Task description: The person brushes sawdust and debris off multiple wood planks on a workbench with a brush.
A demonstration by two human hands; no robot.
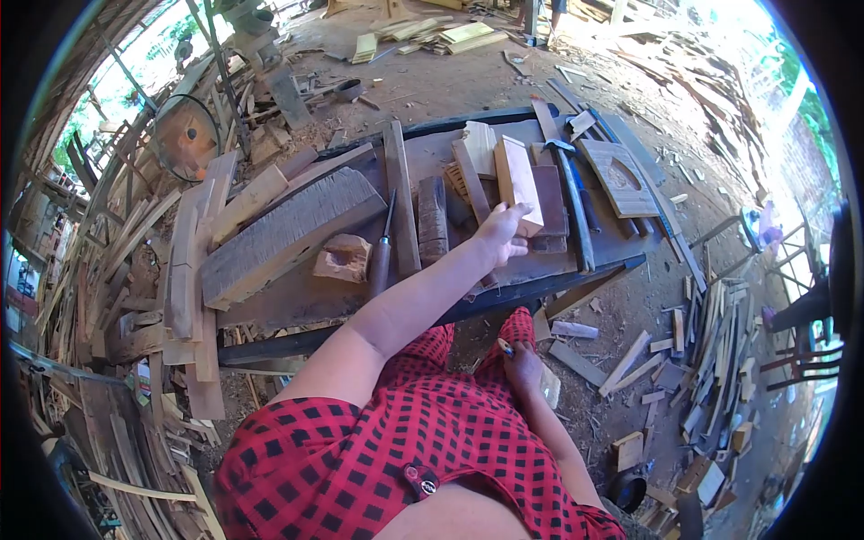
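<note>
Stretched out over the worktable, my left hand [502,236] grips the near end of a pale, squared wood block [517,175]. The block lies lengthwise away from me among other pieces. Low beside my leg, my right hand [523,370] is closed around a slim pen-like marking tool [506,346], its tip pointing up and left; most of it is hidden in the fingers. Just right of the pale block is a dark brown block [548,202], and past it a hammer [572,198]. A chisel-like tool with a dark handle [382,261] lies left of my forearm.
A large weathered beam [292,229] and a hollowed wood piece [344,258] fill the table's left side. A board with a carved recess [617,178] lies at right. Offcuts [715,360] litter the ground right, and stacked planks [450,34] lie beyond the table.
</note>
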